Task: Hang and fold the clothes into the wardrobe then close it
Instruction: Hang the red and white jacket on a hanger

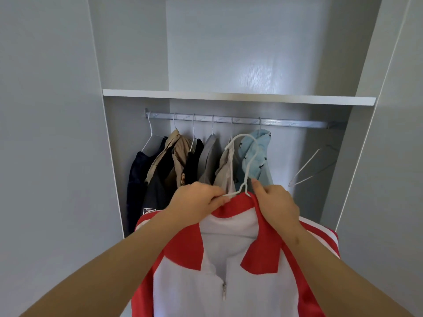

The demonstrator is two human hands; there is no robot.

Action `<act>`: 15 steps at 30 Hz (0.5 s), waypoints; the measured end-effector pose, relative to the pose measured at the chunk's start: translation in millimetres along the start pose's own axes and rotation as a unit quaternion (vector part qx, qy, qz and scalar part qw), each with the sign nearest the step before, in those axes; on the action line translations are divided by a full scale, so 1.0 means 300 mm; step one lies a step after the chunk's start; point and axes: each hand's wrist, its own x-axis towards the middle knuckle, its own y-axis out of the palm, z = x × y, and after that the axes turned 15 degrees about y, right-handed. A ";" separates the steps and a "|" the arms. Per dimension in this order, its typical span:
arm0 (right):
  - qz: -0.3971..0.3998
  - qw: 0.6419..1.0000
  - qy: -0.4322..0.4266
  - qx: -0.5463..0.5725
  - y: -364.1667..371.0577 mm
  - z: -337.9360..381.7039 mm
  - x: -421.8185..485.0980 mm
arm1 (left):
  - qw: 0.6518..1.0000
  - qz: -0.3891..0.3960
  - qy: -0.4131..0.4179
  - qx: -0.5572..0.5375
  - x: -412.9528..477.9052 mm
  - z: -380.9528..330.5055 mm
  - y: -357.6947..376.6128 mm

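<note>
A: Hands first: what do they hold?
B: Left hand point(196, 200) and right hand point(277, 202) both grip the collar of the red-and-white jacket point(229, 271) over its white hanger point(248, 156), probably seating it; the hook points up, near the rail point(297, 123).
A: Counts?
B: 6 hung garments point(178, 156), 1 empty hanger point(313, 165), 1 jacket outside the wardrobe.

Jacket point(229, 271) before clothes point(183, 161) on rail point(286, 123)

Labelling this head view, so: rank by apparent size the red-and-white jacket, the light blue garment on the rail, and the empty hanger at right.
1. red-and-white jacket, largest, though nearest the camera.
2. light blue garment and empty hanger: similar extent, so not ranked.
</note>
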 end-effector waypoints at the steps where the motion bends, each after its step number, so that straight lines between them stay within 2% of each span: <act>1: -0.014 1.000 -0.009 0.001 -0.011 -0.011 -0.001 | 1.000 -0.006 0.000 0.028 0.007 -0.002 0.005; 3: -0.052 0.998 -0.024 -0.011 -0.044 -0.054 0.001 | 0.998 -0.047 0.003 0.038 0.005 -0.001 0.009; 7: -0.093 0.994 -0.015 -0.059 -0.092 -0.135 0.001 | 0.986 -0.162 0.008 -0.032 0.003 -0.026 0.020; 9: -0.097 0.993 -0.040 -0.057 -0.107 -0.137 -0.007 | 0.981 -0.185 0.019 -0.048 0.019 -0.049 0.033; 12: -0.035 0.989 -0.141 -0.027 -0.121 -0.116 -0.033 | 0.981 -0.178 0.043 -0.065 0.049 -0.081 0.051; 15: 0.018 0.979 -0.175 -0.101 -0.132 -0.116 -0.045 | 0.978 -0.172 0.051 -0.110 0.079 -0.111 0.069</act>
